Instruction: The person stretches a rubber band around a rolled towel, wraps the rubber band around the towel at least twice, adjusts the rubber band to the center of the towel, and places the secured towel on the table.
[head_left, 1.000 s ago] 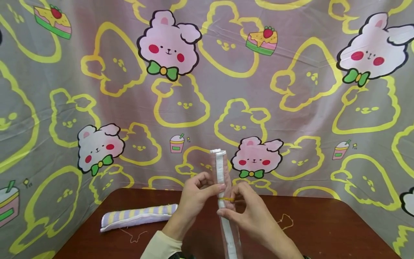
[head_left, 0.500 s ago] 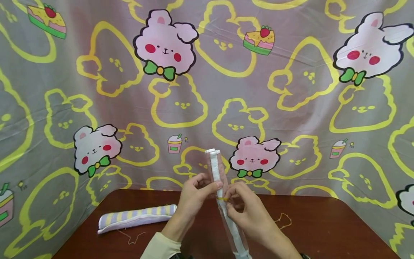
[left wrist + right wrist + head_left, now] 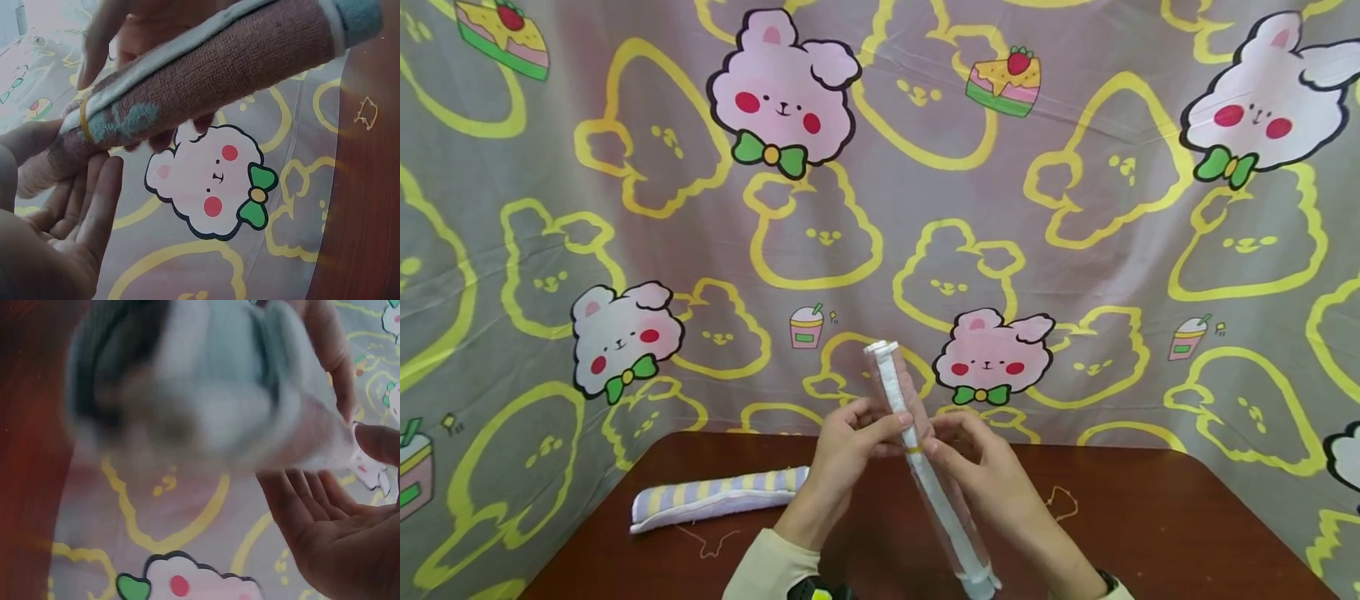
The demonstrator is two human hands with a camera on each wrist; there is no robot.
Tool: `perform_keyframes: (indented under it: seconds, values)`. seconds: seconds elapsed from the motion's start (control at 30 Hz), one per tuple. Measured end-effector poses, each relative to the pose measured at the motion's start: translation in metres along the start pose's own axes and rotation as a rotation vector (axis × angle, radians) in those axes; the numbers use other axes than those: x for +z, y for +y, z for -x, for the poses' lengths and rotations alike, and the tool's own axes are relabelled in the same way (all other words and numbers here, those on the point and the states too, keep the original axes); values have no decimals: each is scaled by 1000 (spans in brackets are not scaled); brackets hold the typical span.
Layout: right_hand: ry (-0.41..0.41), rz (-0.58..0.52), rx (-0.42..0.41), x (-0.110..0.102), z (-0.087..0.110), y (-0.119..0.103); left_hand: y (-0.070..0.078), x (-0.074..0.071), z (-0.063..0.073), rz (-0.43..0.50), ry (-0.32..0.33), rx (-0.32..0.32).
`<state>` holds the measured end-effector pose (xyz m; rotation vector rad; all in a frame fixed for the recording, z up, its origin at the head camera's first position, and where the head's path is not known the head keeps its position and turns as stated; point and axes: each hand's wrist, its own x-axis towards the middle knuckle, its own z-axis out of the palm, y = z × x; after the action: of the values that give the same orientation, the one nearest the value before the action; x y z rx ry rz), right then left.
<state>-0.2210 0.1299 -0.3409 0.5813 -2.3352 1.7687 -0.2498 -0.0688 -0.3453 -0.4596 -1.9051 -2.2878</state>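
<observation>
A tightly rolled pinkish-brown towel [image 3: 942, 500] with a white edge strip is held up in front of me, tilted with its far end to the left. Around it sits a yellow rubber band [image 3: 85, 122]. My left hand [image 3: 842, 454] grips the roll above the band, thumb on the near face and fingers behind. The right hand [image 3: 988, 467] holds the roll's right side at the band, its thumb beside the white strip. In the left wrist view, blue patches show on the towel, and its lower end is blue. The right wrist view shows that end blurred up close.
A second rolled towel [image 3: 718, 498], striped lilac and yellow with a white edge, lies on the brown table [image 3: 1150, 517] at left. A thin loose string [image 3: 709, 546] lies before it. Another rubber band [image 3: 1063, 504] rests at right. A patterned curtain [image 3: 1075, 275] hangs behind.
The held roll has tilted, its top moving left and its lower end right. The band, earlier pulled out by the right fingers, now lies against the towel. The right hand has settled on the roll.
</observation>
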Motion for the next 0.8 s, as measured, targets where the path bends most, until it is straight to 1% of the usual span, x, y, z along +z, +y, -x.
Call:
perform_keyframes:
  seconds: [0.1,0.2,0.3,0.47,0.67,0.8]
  values:
    - [-21,-10,79,-3,-2,2,0,0,0,19,-8,8]
    - [-58,-11,106,-5,-3,5,0,0,1,32,-9,10]
    - [-82,-20,94,-6,-3,7,-1,-1,1,29,-9,4]
    - [-94,-42,67,-6,-2,9,-2,-2,3,20,-21,-5]
    - [-55,-17,75,-6,-4,8,-1,-4,2,-6,-45,-8]
    - [-29,-11,74,-6,-6,9,0,-5,1,-40,-47,20]
